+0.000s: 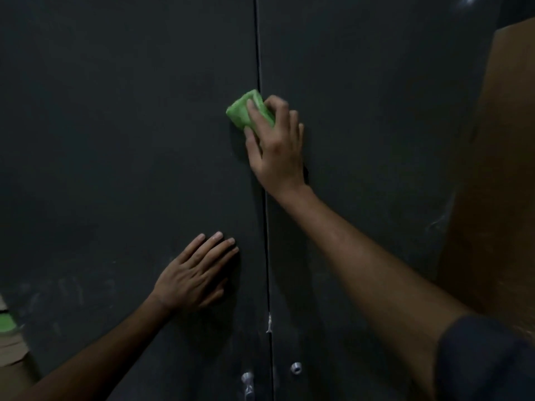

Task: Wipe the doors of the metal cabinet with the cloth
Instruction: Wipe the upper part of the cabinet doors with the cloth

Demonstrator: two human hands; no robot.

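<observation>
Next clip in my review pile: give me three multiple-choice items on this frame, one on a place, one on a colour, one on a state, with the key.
1. Where is the cloth?
A. on the seam between the two doors
B. by the lock at the bottom
C. on the brown panel

2. What colour is the cloth?
A. white
B. green
C. blue

3. How does the left hand lie?
A. gripping the handle
B. curled in a fist
C. flat on the left door

Key: 1 A, the right hand holds it across the seam; 2 B, it is bright green; 3 C, its fingers lie straight against the door.
</observation>
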